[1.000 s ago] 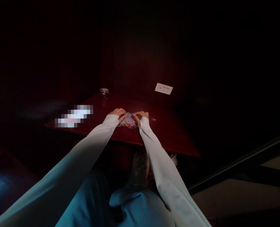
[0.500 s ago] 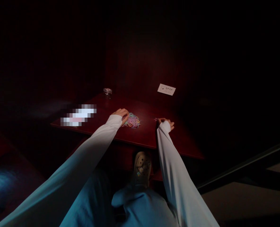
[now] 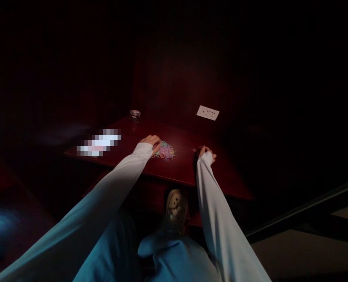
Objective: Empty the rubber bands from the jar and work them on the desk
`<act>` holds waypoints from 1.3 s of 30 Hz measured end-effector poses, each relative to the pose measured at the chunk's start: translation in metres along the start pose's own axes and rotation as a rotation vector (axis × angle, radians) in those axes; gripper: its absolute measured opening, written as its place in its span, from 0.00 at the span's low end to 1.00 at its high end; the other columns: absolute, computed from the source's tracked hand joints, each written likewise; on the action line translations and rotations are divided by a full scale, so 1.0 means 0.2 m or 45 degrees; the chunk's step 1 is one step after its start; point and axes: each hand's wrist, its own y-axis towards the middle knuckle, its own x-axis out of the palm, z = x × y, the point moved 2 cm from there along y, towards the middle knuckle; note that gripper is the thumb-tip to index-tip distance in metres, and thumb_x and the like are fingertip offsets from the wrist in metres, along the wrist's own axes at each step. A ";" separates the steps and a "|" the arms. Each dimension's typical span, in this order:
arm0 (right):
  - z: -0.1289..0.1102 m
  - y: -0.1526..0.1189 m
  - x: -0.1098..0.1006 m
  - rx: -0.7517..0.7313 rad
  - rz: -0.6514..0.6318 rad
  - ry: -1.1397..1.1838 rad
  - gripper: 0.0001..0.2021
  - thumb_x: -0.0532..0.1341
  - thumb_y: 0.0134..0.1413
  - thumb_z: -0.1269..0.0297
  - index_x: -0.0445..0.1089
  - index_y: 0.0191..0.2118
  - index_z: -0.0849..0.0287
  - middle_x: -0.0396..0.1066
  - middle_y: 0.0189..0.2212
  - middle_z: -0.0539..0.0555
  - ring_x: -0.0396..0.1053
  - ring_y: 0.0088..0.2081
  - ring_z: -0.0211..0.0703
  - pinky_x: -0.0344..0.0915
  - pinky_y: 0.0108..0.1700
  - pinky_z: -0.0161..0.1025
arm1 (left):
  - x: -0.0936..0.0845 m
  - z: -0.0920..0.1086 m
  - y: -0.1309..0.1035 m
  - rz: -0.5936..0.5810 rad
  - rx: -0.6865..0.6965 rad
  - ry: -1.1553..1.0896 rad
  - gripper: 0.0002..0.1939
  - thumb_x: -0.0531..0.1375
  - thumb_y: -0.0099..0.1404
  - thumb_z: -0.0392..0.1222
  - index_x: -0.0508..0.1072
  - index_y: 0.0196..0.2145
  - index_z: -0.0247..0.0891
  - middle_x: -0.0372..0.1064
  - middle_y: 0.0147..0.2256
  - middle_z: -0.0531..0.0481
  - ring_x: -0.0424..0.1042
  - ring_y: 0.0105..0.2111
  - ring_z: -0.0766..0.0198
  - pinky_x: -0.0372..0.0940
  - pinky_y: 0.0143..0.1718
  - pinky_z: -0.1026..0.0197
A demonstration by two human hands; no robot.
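A loose pile of small pastel rubber bands [image 3: 165, 150] lies on the dark red table [image 3: 174, 172]. My left hand [image 3: 151, 141] rests at the pile's left edge, fingers curled down against it; whatever its fingertips pinch is hidden. To the right, my right hand [image 3: 208, 152] hovers just over the tabletop, fingers bent and somewhat apart, with no band visible in them. Beside its thumb lie a few pink bands [image 3: 194, 150], separate from the main pile.
A small clear jar with a lid [image 3: 135, 114] stands at the back left. A bright, pixelated flat object [image 3: 99, 143] lies on the table's left side. A white socket plate [image 3: 208, 112] is on the back wall. Below the front edge is my clog [image 3: 176, 205].
My right hand has shifted slightly, and its thumb side has come away from the few pink bands. My left hand stays at the pile. The whole view has moved a little.
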 end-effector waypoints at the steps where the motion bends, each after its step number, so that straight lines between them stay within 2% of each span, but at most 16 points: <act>1: -0.01 -0.01 0.00 -0.056 -0.032 0.013 0.21 0.48 0.66 0.56 0.78 0.43 0.54 0.74 0.48 0.59 0.58 0.50 0.56 0.52 0.52 0.50 | 0.00 0.00 0.00 0.004 -0.033 0.017 0.11 0.53 0.69 0.40 0.74 0.44 0.45 0.75 0.46 0.48 0.68 0.46 0.53 0.64 0.46 0.53; 5: -0.12 -0.09 0.04 -0.479 -0.177 0.100 0.18 0.51 0.65 0.59 0.79 0.42 0.53 0.75 0.45 0.57 0.59 0.48 0.52 0.54 0.53 0.47 | 0.00 -0.02 0.02 0.019 -0.177 0.070 0.18 0.55 0.59 0.30 0.74 0.45 0.47 0.75 0.46 0.47 0.67 0.47 0.49 0.63 0.46 0.48; 9: -0.26 -0.26 0.10 -0.914 -0.386 0.189 0.15 0.56 0.64 0.61 0.78 0.49 0.51 0.75 0.43 0.55 0.61 0.47 0.50 0.57 0.53 0.44 | -0.01 -0.02 0.02 0.048 -0.283 0.097 0.17 0.56 0.58 0.29 0.73 0.41 0.45 0.75 0.44 0.45 0.67 0.45 0.47 0.62 0.45 0.47; 13: -0.36 -0.40 0.14 -1.102 -0.529 0.179 0.14 0.60 0.63 0.60 0.78 0.51 0.47 0.74 0.44 0.53 0.61 0.48 0.50 0.58 0.55 0.44 | -0.02 -0.01 0.01 0.088 -0.306 0.107 0.16 0.55 0.57 0.29 0.72 0.41 0.45 0.74 0.43 0.45 0.67 0.45 0.47 0.61 0.45 0.46; 16: -0.40 -0.47 0.15 -1.204 -0.636 0.131 0.12 0.61 0.63 0.61 0.80 0.48 0.45 0.73 0.46 0.53 0.60 0.49 0.50 0.59 0.55 0.45 | -0.03 -0.01 0.01 0.078 -0.290 0.115 0.14 0.55 0.58 0.30 0.73 0.38 0.44 0.74 0.43 0.46 0.66 0.45 0.47 0.61 0.45 0.47; 20: -0.40 -0.48 0.16 -1.205 -0.661 0.111 0.10 0.62 0.63 0.63 0.82 0.44 0.47 0.72 0.46 0.53 0.59 0.49 0.49 0.58 0.56 0.45 | -0.03 -0.01 0.00 0.095 -0.246 0.119 0.09 0.57 0.60 0.32 0.74 0.35 0.44 0.75 0.44 0.47 0.66 0.45 0.48 0.61 0.45 0.47; 24: -0.39 -0.45 0.17 -1.123 -0.617 0.102 0.10 0.63 0.61 0.65 0.82 0.42 0.49 0.73 0.43 0.54 0.59 0.49 0.50 0.58 0.57 0.45 | -0.05 0.01 -0.01 0.062 -0.332 0.168 0.07 0.57 0.64 0.37 0.75 0.36 0.43 0.75 0.45 0.45 0.66 0.47 0.47 0.61 0.47 0.46; 31: -0.40 -0.45 0.17 -1.108 -0.635 0.072 0.10 0.62 0.62 0.66 0.81 0.43 0.51 0.73 0.43 0.54 0.59 0.50 0.50 0.57 0.56 0.45 | -0.06 0.04 -0.01 -0.005 -0.479 0.282 0.13 0.52 0.71 0.44 0.76 0.40 0.41 0.74 0.48 0.43 0.66 0.50 0.46 0.61 0.48 0.47; 36: -0.40 -0.45 0.16 -1.069 -0.620 0.078 0.11 0.61 0.63 0.66 0.81 0.44 0.52 0.74 0.43 0.54 0.59 0.49 0.50 0.57 0.56 0.45 | -0.03 -0.01 0.00 -0.027 -0.485 0.193 0.17 0.48 0.74 0.44 0.77 0.42 0.41 0.75 0.50 0.44 0.67 0.50 0.49 0.61 0.49 0.48; 39: -0.40 -0.45 0.16 -1.065 -0.620 0.082 0.11 0.61 0.63 0.66 0.81 0.43 0.53 0.74 0.43 0.55 0.60 0.49 0.50 0.57 0.56 0.45 | -0.01 -0.04 0.00 0.000 -0.478 0.122 0.15 0.51 0.73 0.45 0.78 0.39 0.42 0.75 0.48 0.46 0.68 0.48 0.51 0.62 0.48 0.50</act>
